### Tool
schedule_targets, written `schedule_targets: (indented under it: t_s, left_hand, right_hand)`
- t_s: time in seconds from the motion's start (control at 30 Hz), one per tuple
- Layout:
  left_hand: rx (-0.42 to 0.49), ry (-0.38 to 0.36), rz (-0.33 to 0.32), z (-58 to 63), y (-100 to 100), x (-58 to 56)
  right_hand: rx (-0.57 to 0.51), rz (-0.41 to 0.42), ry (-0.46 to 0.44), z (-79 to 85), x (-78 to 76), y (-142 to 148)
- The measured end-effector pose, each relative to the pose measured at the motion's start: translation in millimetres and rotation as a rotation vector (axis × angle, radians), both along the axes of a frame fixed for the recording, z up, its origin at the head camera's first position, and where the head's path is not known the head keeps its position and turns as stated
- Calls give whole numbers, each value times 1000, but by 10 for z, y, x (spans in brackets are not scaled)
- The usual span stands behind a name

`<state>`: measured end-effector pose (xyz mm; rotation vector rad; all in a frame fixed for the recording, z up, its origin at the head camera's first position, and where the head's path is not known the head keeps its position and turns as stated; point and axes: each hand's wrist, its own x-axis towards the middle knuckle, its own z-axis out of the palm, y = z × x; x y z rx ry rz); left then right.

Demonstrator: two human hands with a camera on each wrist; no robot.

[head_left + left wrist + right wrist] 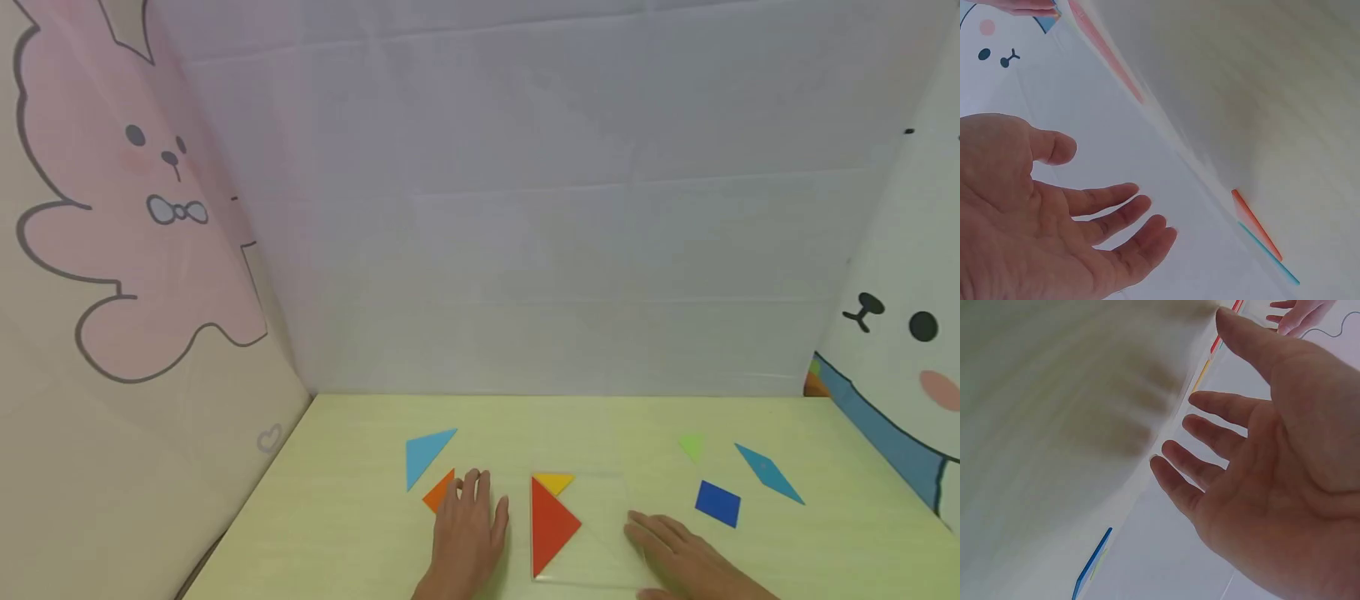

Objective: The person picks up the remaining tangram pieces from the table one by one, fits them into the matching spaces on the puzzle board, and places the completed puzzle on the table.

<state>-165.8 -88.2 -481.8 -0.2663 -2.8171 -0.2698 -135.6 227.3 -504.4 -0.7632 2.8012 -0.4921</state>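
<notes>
Head view: left hand (pixel 467 529), fingers loosely extended, holding nothing. Orange piece (pixel 437 496), flat on the table (pixel 315 533), partly masked by the left hand's outer fingers, on its little-finger side; long axis not determinable. Light blue triangle (pixel 423 454), beyond the orange piece. Right hand (pixel 678 554), far from the orange piece, the left hand being nearer; between the hands, a clear tray (pixel 611 504) bearing red triangle (pixel 553 529) and yellow triangle (pixel 553 482).

Left wrist view: palm bare, fingers spread slightly, grip wide; orange piece seen nearly edge-on, apart from the fingertips.

Right wrist view: right hand likewise unladen, fingers apart; dark blue piece (pixel 1091 565) beyond the little finger.
</notes>
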Motion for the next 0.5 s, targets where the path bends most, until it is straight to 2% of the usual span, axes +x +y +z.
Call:
schedule_targets:
  t_s: [0.2,0.3,0.37,0.5]
  left_hand:
    - [-18,61,0,-10,-31,-92]
    - [-12,98,-5,-6,-60,-114]
    - [-3,125,-9,-5,-76,-127]
    - [26,125,-4,10,-101,-153]
  right_hand:
    - [-30,46,-70,-13,-40,27]
    - [-38,71,-56,-12,-45,32]
    - [-35,63,-63,15,-42,18]
    - [-33,38,-102,74,-50,-12]
